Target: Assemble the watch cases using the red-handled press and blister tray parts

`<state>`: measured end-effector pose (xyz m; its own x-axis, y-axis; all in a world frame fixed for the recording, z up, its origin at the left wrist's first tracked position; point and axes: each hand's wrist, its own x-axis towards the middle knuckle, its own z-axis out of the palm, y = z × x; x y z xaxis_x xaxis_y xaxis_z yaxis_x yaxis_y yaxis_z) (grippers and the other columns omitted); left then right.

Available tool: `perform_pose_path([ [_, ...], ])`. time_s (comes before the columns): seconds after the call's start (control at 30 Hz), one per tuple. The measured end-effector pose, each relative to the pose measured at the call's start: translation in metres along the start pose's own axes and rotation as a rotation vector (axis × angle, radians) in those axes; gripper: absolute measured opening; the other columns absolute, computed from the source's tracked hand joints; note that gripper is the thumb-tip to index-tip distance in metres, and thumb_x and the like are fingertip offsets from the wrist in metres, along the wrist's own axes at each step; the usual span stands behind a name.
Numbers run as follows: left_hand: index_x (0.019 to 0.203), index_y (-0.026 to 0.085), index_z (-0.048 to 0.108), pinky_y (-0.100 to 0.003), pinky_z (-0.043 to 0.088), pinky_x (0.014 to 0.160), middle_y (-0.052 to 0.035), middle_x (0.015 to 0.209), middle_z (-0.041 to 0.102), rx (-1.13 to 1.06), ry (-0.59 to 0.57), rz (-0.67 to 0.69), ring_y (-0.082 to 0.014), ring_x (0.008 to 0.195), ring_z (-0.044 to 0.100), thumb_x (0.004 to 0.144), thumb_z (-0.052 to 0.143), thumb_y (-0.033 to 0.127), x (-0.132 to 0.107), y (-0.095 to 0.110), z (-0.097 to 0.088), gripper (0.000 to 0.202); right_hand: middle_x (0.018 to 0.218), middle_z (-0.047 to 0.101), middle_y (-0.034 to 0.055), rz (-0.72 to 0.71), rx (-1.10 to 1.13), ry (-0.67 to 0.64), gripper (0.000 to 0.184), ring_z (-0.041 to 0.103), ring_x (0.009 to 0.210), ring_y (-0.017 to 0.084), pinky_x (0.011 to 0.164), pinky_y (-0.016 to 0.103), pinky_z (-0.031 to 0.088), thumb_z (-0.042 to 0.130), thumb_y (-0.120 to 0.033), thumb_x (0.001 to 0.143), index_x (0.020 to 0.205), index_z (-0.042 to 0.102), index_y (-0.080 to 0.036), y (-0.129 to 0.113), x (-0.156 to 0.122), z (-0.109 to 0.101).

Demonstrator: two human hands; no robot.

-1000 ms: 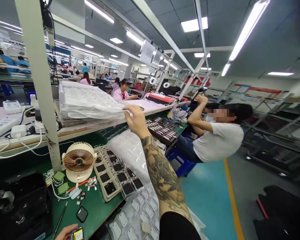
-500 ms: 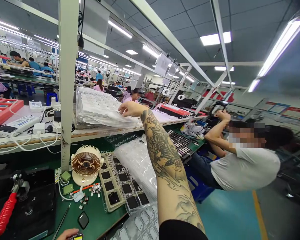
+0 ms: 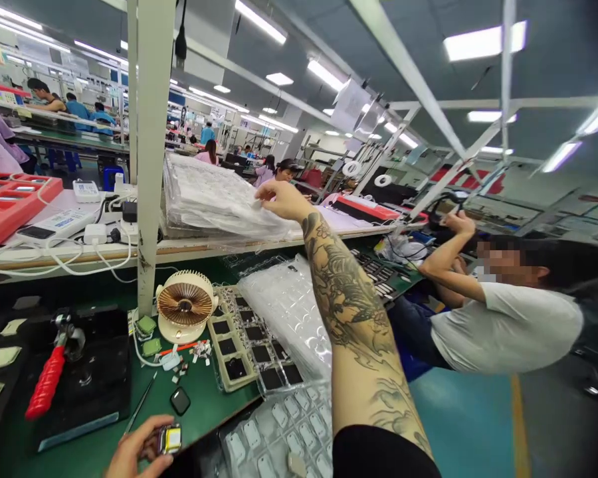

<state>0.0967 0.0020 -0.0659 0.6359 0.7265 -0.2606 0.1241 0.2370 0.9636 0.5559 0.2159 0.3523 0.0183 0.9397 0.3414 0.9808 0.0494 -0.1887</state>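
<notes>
At the bottom, my left hand (image 3: 138, 451) is closed around a small square watch body (image 3: 171, 439), whose yellow battery faces up. My right hand (image 3: 282, 198) is stretched out to the raised shelf, with its fingers pinched at the right edge of a stack of clear plastic trays (image 3: 204, 189). The hand partly hides its fingertips. On the green bench just beyond my left hand lie a black square watch screen (image 3: 180, 401) and a pair of tweezers (image 3: 142, 401). Under my right forearm are more clear plastic trays (image 3: 284, 299) and a tray of pale, rounded parts (image 3: 279, 415).
A cream fan (image 3: 185, 307) stands by the shelf post (image 3: 152, 146). Left of it sits a black press fixture with a red handle (image 3: 47, 382). A beige tray (image 3: 229, 352) holds dark squares. To the right sits a co-worker in a white shirt (image 3: 508, 325).
The view has shifted, so bench and shelf appear further right. My left hand with the watch body has come further into view. My right hand stays at the tray stack's edge.
</notes>
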Motion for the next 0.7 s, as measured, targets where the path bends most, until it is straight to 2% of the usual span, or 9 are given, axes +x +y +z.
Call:
perform_pose_path([
  [0.1,0.129,0.020,0.080,-0.036,0.063,0.091,-0.0146,0.114,0.081,0.055,0.045,0.056,-0.0266,0.095,0.077,0.085,0.087,0.058,-0.008,0.013,-0.003,0.058,0.107,0.078,0.0075,0.042,-0.100,0.032,0.038,0.064,0.092,0.006,0.095,0.025,0.050,0.063,-0.016,0.087,0.117,0.080,0.001,-0.006,-0.004,0.002],
  [0.2,0.135,0.014,0.072,-0.035,0.063,0.090,-0.0180,0.122,0.078,-0.091,0.063,0.020,-0.0251,0.100,0.077,0.087,0.089,0.053,-0.011,0.026,-0.006,0.064,0.116,0.075,0.0073,-0.043,-0.149,0.271,0.066,0.061,0.117,0.011,0.109,0.034,0.046,0.044,-0.047,0.098,0.116,0.074,0.009,-0.019,-0.033,0.008],
  [0.23,0.137,0.014,0.069,-0.034,0.063,0.088,-0.0185,0.123,0.078,-0.128,0.077,0.006,-0.0236,0.099,0.077,0.088,0.088,0.052,-0.011,0.029,-0.007,0.065,0.118,0.073,0.0060,-0.061,-0.127,0.369,0.069,0.060,0.121,0.011,0.110,0.033,0.046,0.041,-0.051,0.100,0.115,0.074,0.007,-0.025,-0.051,0.012],
  [0.3,0.139,0.013,0.066,-0.032,0.063,0.085,-0.0181,0.122,0.077,-0.179,0.106,-0.008,-0.0213,0.097,0.076,0.091,0.087,0.050,-0.010,0.031,-0.009,0.065,0.122,0.071,0.0089,-0.101,-0.029,0.527,0.053,0.061,0.115,0.007,0.100,0.026,0.050,0.051,-0.045,0.105,0.121,0.076,-0.002,-0.041,-0.096,0.026],
  [0.33,0.139,0.012,0.065,-0.032,0.063,0.085,-0.0178,0.121,0.077,-0.190,0.119,-0.008,-0.0207,0.097,0.076,0.092,0.086,0.049,-0.009,0.030,-0.010,0.064,0.128,0.070,0.0095,-0.136,0.023,0.577,0.045,0.062,0.121,0.009,0.098,0.024,0.052,0.056,-0.041,0.107,0.126,0.076,-0.006,-0.050,-0.121,0.036],
  [0.43,0.138,0.013,0.065,-0.034,0.062,0.091,-0.0170,0.124,0.077,-0.130,0.121,0.019,-0.0216,0.102,0.077,0.094,0.084,0.044,-0.011,0.027,-0.015,0.057,0.119,0.073,0.0059,-0.186,0.073,0.728,0.029,0.067,0.122,0.015,0.107,0.035,0.056,0.062,-0.035,0.107,0.122,0.078,-0.016,-0.074,-0.199,0.077],
  [0.5,0.138,0.017,0.068,-0.034,0.061,0.091,-0.0142,0.125,0.076,0.087,0.074,0.077,-0.0203,0.098,0.075,0.099,0.079,0.041,-0.015,0.026,-0.019,0.047,0.117,0.075,0.0064,-0.105,0.096,0.667,0.023,0.070,0.118,0.017,0.110,0.039,0.056,0.065,-0.031,0.105,0.118,0.077,-0.017,-0.081,-0.245,0.109],
  [0.6,0.139,0.021,0.071,-0.038,0.059,0.093,-0.0118,0.125,0.074,0.596,0.016,0.284,-0.0227,0.099,0.072,0.107,0.070,0.038,-0.017,0.028,-0.024,0.036,0.117,0.076,0.0059,0.092,0.175,0.285,0.023,0.072,0.112,0.016,0.102,0.035,0.058,0.063,-0.034,0.105,0.120,0.075,-0.021,-0.074,-0.313,0.154],
  [0.7,0.138,0.015,0.072,-0.047,0.056,0.101,-0.0166,0.124,0.070,1.008,0.078,0.492,-0.0316,0.111,0.068,0.109,0.066,0.034,-0.015,0.029,-0.030,0.035,0.113,0.075,0.0055,0.389,0.225,0.026,0.026,0.071,0.103,0.015,0.096,0.032,0.056,0.060,-0.038,0.107,0.119,0.074,-0.021,-0.061,-0.397,0.190],
])
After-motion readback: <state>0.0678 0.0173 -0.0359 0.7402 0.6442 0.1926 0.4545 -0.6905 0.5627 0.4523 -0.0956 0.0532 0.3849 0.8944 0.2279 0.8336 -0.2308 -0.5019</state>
